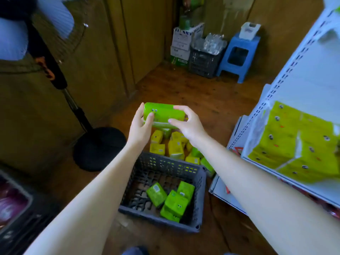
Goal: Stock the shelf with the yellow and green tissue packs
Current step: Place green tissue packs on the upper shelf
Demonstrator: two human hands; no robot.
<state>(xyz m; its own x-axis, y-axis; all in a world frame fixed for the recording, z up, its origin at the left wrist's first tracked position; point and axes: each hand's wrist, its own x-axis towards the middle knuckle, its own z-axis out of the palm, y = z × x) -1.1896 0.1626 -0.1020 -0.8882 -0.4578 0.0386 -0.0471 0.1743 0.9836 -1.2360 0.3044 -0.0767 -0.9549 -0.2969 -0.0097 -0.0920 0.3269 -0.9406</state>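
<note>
Green tissue pack (pixel 163 113) aloft, level; yellow packs (pixel 175 148) below; green packs (pixel 173 199) in crate (pixel 199 199).

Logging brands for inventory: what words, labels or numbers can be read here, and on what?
No text is legible.
Held green tissue pack: printed eyes, wording blurred.
Green packs in the crate: white labels too small.
Cardboard boxes: print blurred.
Shelf base: red marks, unreadable.

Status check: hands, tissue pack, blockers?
Left hand and right hand grip green plastic-wrapped tissue pack, mid-air. White metal shelf on right, nothing blocking.
</note>
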